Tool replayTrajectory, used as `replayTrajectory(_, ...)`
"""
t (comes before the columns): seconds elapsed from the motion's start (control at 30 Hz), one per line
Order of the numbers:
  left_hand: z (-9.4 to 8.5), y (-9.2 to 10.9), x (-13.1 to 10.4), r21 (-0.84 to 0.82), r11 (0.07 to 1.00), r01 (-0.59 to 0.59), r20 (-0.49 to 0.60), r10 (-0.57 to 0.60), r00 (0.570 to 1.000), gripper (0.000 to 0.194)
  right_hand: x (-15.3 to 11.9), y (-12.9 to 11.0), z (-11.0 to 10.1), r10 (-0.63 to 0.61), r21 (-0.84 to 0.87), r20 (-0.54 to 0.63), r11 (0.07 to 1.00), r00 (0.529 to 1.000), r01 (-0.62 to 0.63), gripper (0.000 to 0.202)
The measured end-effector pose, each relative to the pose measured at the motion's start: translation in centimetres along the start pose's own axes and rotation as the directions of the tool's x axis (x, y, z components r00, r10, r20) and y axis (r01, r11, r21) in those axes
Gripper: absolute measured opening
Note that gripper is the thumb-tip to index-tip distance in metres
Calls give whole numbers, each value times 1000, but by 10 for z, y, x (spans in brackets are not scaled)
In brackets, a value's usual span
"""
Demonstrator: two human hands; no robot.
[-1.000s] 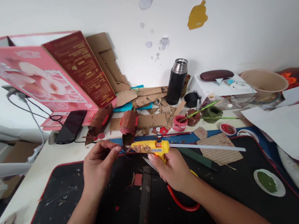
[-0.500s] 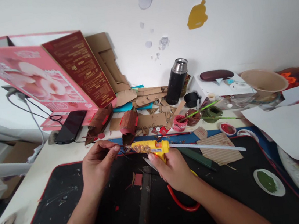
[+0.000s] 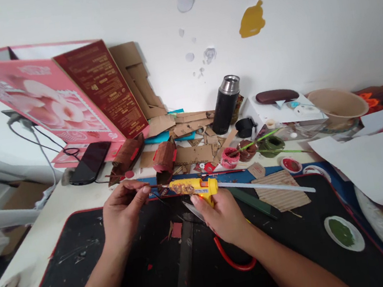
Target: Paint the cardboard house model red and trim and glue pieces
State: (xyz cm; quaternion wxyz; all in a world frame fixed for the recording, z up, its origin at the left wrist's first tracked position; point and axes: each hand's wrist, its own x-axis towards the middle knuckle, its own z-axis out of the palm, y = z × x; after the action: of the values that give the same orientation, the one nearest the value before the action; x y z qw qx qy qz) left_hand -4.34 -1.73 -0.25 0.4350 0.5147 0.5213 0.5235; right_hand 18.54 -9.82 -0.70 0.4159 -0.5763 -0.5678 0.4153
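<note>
My right hand (image 3: pixel 221 213) is wrapped round the handle of a yellow glue gun (image 3: pixel 192 189), and a long translucent glue stick (image 3: pixel 269 186) sticks out of its back. The gun's nozzle points left, at a thin dark brown piece (image 3: pixel 154 186) pinched between the thumb and fingers of my left hand (image 3: pixel 125 207). Nozzle and piece meet or nearly meet. Scissors with a red handle (image 3: pixel 235 263) lie partly hidden under my right hand. Behind the hands stand two reddish-brown cardboard pieces (image 3: pixel 165 157) (image 3: pixel 129 156).
A black mat (image 3: pixel 88 272) covers the front of the table, with a dark strip (image 3: pixel 185 263) on it. Paint jars (image 3: pixel 230 157), a black flask (image 3: pixel 227 105) and cardboard scraps (image 3: pixel 192 126) stand behind. A pink box (image 3: pixel 50 101) and phone (image 3: pixel 90 163) are at left.
My left hand has shifted slightly left and the glue gun slightly right, so a little more of the thin brown piece shows between them.
</note>
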Motion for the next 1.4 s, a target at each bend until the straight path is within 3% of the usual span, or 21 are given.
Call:
replayTrajectory(0.37,-3,-4,1,-90,996,17,12,-16,1000,29,-1,2,1,13,24,-12,1000,1000,-13,52)
replayTrajectory(0.73,-1,-4,2,-137,990,27,-3,-28,1000,29,-1,2,1,30,32,-11,999,999,-30,52)
replayTrajectory(1.07,2,2,0,-12,998,64,-36,-64,997,44,1,1,2,-26,44,-21,999,999,26,47)
replayTrajectory(1.4,2,1,-1,51,998,-31,-12,32,999,38,1,0,0,-26,32,-17,999,1000,27,48)
